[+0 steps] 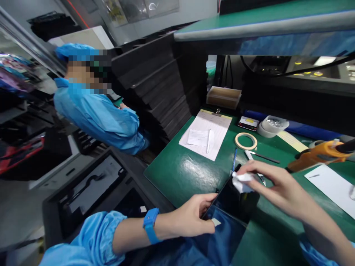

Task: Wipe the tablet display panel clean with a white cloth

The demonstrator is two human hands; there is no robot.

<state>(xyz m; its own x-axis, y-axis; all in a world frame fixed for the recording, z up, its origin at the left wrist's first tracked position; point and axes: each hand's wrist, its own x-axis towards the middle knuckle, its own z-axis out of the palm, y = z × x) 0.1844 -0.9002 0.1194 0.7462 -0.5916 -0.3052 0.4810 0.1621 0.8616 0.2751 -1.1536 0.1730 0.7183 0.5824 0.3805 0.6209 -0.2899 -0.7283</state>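
My left hand (198, 216) grips the left edge of a dark glossy panel (226, 201), thumb on top and fingers underneath. The panel looks like a display screen and reflects blue; a small pale tab (215, 222) sits on its face near my thumb. At the panel's far end, my right hand (273, 184) pinches a crumpled white wipe (242, 181) against or just above the surface; I cannot tell whether it touches. Just beyond lie a blue pen (234, 159) and a metal caliper-like tool (249, 155), partly hidden by my right hand.
On the green mat (177, 168) are a clipboard with papers (201, 127), a tape roll (246, 140), a white tub (273, 125) and an orange-handled tool (318, 155). A black tray (52, 207) holding panels stands at left. Another person (97, 111) works behind stacked black trays (155, 74).
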